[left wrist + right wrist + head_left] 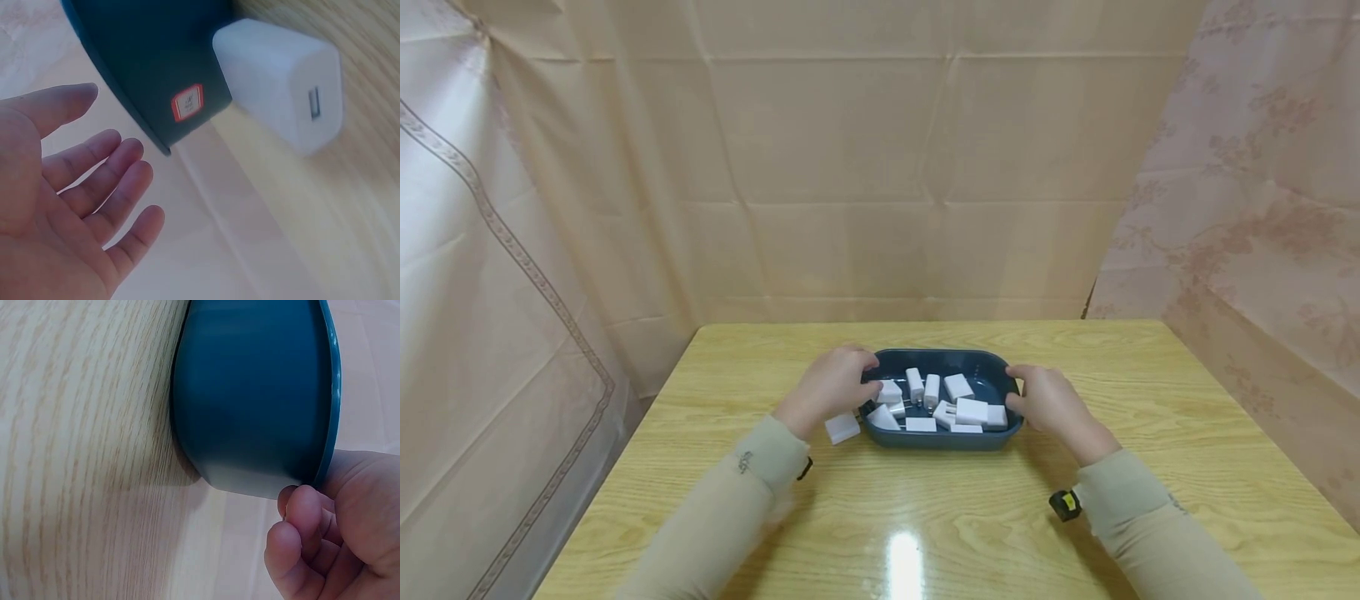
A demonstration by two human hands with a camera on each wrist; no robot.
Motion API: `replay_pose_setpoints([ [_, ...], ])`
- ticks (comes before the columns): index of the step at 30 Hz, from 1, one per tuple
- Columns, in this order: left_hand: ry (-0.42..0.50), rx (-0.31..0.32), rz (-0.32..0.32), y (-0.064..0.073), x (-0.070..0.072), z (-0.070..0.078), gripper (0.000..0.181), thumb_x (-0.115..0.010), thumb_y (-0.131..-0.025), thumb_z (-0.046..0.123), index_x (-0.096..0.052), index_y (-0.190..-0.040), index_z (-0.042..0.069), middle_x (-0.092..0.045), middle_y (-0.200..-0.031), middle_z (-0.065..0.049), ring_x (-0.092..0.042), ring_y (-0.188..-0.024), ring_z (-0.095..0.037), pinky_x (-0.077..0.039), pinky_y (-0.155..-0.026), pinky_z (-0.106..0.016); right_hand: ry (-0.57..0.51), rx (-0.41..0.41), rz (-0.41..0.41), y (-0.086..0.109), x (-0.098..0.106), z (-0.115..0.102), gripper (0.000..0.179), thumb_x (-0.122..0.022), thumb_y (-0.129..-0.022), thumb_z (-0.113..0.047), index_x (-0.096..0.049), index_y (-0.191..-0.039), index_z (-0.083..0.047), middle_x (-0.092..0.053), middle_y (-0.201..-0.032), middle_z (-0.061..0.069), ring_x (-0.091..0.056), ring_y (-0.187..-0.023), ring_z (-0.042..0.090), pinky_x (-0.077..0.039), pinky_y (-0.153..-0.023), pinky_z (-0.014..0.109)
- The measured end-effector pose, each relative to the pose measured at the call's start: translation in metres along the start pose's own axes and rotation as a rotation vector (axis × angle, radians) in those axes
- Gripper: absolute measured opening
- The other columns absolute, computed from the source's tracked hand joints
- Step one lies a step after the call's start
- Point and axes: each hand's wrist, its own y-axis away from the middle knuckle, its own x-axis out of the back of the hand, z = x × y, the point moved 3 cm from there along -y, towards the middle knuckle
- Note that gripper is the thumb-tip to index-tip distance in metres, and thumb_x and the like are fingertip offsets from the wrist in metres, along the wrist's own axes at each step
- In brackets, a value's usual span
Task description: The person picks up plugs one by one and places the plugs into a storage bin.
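A dark teal plastic bin (940, 443) stands on the table with several white USB charger plugs (972, 412) lying jumbled inside. Its right end is gripped at the rim by my right hand (1051, 404); the right wrist view shows fingers (303, 512) curled under the rim, while the thumb is largely hidden. At the left end is my left hand (831, 385), with relaxed, spread fingers (103, 187) just apart from the bin's wall (144, 69) in the left wrist view. One white charger plug (842, 428) lies outside, against the bin's left side, its USB port facing outward.
The wooden table (760, 517) reaches back to a beige cloth curtain (850, 183). Patterned cloth (1270, 217) hangs on the right, and pale cloth (482, 350) on the left. A small red-bordered sticker (188, 102) is on the bin's end wall.
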Motion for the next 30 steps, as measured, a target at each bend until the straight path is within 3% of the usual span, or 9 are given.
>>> replay_pose_setpoints([
  [11, 0.046, 0.039, 0.034, 0.016, 0.017, -0.018, 0.049, -0.068, -0.097, 0.041, -0.067, -0.134, 0.009, -0.063, -0.135, -0.009, -0.058, -0.124, -0.029, -0.046, -0.103, -0.048, 0.001, -0.001, -0.004, -0.001, 0.001, 0.001, 0.052, -0.065, -0.094, -0.007, -0.052, -0.142, 0.007, -0.057, -0.061, 0.003, -0.055, -0.046, 0.016, -0.043, -0.047, 0.033],
  [20, 0.062, 0.065, 0.078, 0.030, 0.031, -0.040, 0.054, -0.070, -0.095, 0.046, -0.065, -0.134, 0.009, -0.065, -0.131, -0.009, -0.062, -0.119, -0.029, -0.048, -0.100, -0.048, -0.003, -0.014, -0.012, -0.001, 0.001, 0.002, 0.053, -0.065, -0.094, -0.009, -0.052, -0.143, 0.007, -0.057, -0.062, 0.004, -0.055, -0.047, 0.016, -0.044, -0.046, 0.032],
  [30, 0.089, 0.075, 0.078, 0.037, 0.038, -0.046, 0.063, -0.075, -0.089, 0.050, -0.065, -0.135, 0.007, -0.066, -0.127, -0.011, -0.061, -0.118, -0.031, -0.048, -0.100, -0.050, -0.002, -0.001, 0.000, 0.000, 0.003, 0.004, 0.053, -0.065, -0.094, -0.008, -0.052, -0.142, 0.008, -0.057, -0.061, 0.004, -0.055, -0.046, 0.017, -0.044, -0.047, 0.033],
])
